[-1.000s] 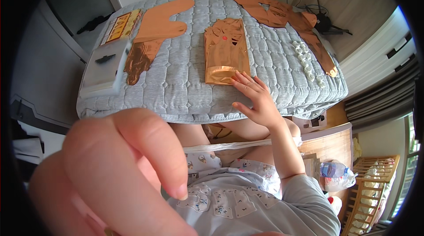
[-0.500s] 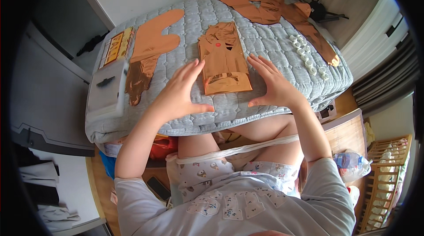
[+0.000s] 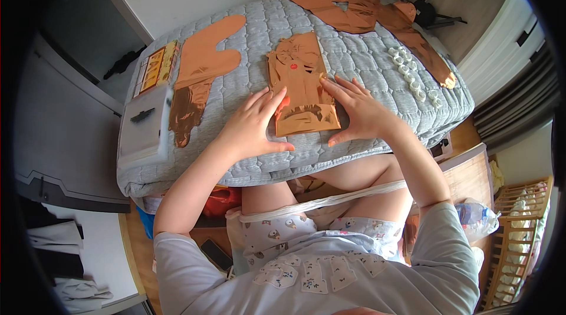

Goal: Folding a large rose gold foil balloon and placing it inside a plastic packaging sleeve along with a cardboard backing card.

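A folded copper-coloured foil balloon (image 3: 303,88) lies on the grey quilted mattress (image 3: 236,105) in front of me, a small red mark on its upper part. My left hand (image 3: 254,123) is open, fingers spread, its fingertips over the left edge of the folded foil. On the other side, my right hand (image 3: 361,113) is also open, its index fingertip resting on the right edge. Both thumbs point inward near the foil's lower corners. Neither hand grips anything.
To the left lies a flat, unfolded foil balloon (image 3: 203,70), beside a translucent plastic case (image 3: 141,129) and a yellow-and-red package (image 3: 158,67). More copper foil (image 3: 354,14) stretches across the far right. Several small white rolls (image 3: 407,70) sit right of centre.
Both hands have moved inward, from beside the folded foil onto its side edges. The foil appears slightly lower in view, and its surface looks more rumpled.
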`<control>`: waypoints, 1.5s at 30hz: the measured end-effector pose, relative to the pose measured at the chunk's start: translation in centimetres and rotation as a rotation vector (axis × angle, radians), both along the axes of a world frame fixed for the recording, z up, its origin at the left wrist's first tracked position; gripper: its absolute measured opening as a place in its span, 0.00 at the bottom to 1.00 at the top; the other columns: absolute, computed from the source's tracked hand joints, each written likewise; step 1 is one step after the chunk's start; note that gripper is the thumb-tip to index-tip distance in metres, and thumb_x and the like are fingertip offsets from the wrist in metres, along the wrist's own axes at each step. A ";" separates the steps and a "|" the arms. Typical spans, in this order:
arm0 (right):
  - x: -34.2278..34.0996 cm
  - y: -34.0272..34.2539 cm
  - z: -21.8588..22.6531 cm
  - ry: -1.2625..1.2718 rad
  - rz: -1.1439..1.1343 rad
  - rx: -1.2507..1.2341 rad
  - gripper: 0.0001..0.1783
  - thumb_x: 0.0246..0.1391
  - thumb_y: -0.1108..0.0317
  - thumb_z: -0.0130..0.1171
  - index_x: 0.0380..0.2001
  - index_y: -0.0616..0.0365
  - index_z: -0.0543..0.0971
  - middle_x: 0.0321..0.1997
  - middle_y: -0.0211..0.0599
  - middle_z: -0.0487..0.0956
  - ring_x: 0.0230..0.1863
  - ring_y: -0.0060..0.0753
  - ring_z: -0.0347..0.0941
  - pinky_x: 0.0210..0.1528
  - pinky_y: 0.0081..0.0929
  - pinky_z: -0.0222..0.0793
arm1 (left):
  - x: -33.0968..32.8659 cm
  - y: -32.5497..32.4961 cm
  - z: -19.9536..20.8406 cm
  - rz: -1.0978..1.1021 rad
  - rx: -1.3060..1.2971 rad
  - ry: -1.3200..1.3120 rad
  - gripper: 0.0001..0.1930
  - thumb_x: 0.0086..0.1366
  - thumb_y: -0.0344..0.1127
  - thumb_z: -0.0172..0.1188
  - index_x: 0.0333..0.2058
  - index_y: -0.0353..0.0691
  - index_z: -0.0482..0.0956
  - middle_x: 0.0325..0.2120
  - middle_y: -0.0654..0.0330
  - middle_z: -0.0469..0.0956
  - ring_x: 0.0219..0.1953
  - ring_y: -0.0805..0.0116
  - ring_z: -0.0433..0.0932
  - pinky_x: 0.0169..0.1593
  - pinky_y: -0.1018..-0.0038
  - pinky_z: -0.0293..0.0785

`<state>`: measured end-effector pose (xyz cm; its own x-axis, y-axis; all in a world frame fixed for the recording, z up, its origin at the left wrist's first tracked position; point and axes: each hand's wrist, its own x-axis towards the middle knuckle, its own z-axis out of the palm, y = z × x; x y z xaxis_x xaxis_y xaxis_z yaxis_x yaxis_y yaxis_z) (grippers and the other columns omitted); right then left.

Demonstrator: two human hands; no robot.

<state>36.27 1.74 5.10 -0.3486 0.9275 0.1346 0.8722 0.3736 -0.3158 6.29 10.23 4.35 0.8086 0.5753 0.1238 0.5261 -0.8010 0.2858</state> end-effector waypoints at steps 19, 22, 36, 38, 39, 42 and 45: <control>-1.4 -3.2 -1.3 0.118 0.090 0.230 0.33 0.47 0.69 0.68 0.59 0.57 0.77 0.63 0.44 0.75 0.64 0.51 0.71 0.69 0.49 0.64 | -1.3 -3.0 -1.3 -0.129 0.052 -0.229 0.44 0.48 0.37 0.78 0.65 0.38 0.68 0.64 0.52 0.65 0.62 0.52 0.72 0.68 0.53 0.67; -1.6 -2.9 -1.3 0.107 0.096 0.262 0.31 0.47 0.68 0.67 0.58 0.57 0.77 0.62 0.44 0.75 0.63 0.53 0.72 0.66 0.47 0.67 | -1.4 -3.0 -1.3 -0.124 0.103 -0.174 0.43 0.49 0.37 0.76 0.65 0.38 0.68 0.65 0.53 0.66 0.63 0.51 0.70 0.68 0.54 0.65; -1.3 -1.8 -1.2 0.097 0.180 0.327 0.30 0.52 0.64 0.66 0.60 0.55 0.76 0.62 0.42 0.77 0.60 0.49 0.75 0.62 0.44 0.71 | -1.1 -3.0 -1.1 -0.091 0.148 -0.135 0.38 0.55 0.37 0.71 0.65 0.40 0.68 0.61 0.55 0.70 0.62 0.53 0.69 0.65 0.56 0.63; -1.0 -1.5 -1.6 0.031 0.227 0.355 0.29 0.52 0.65 0.65 0.60 0.55 0.77 0.59 0.41 0.80 0.59 0.48 0.76 0.61 0.43 0.72 | -1.0 -2.9 -0.9 -0.091 0.193 -0.106 0.35 0.58 0.34 0.69 0.65 0.42 0.70 0.58 0.57 0.72 0.59 0.55 0.71 0.63 0.57 0.65; -1.1 -1.5 -1.6 0.032 0.228 0.355 0.29 0.52 0.65 0.65 0.60 0.55 0.77 0.59 0.41 0.80 0.59 0.48 0.76 0.61 0.43 0.72 | -1.0 -2.9 -0.7 -0.090 0.193 -0.105 0.35 0.58 0.34 0.69 0.65 0.42 0.70 0.58 0.57 0.72 0.59 0.55 0.71 0.63 0.57 0.65; -1.3 -1.4 -1.4 0.069 0.219 0.359 0.27 0.53 0.67 0.65 0.58 0.54 0.79 0.56 0.39 0.81 0.58 0.46 0.77 0.60 0.42 0.72 | -0.8 -2.9 -0.5 -0.094 0.187 -0.113 0.32 0.58 0.32 0.68 0.63 0.45 0.73 0.55 0.58 0.74 0.57 0.56 0.73 0.61 0.58 0.66; -1.5 -1.4 -1.5 0.069 0.205 0.372 0.24 0.52 0.67 0.67 0.55 0.53 0.82 0.54 0.38 0.83 0.57 0.45 0.77 0.59 0.41 0.73 | -0.7 -2.6 -0.7 -0.108 0.195 -0.122 0.31 0.58 0.31 0.68 0.62 0.46 0.75 0.53 0.59 0.74 0.55 0.57 0.74 0.60 0.59 0.67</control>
<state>34.77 0.38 3.55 -0.4995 0.7236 0.4764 0.7493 0.6368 -0.1816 5.58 7.64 3.67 0.8362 0.4420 0.3246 0.4057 -0.8969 0.1762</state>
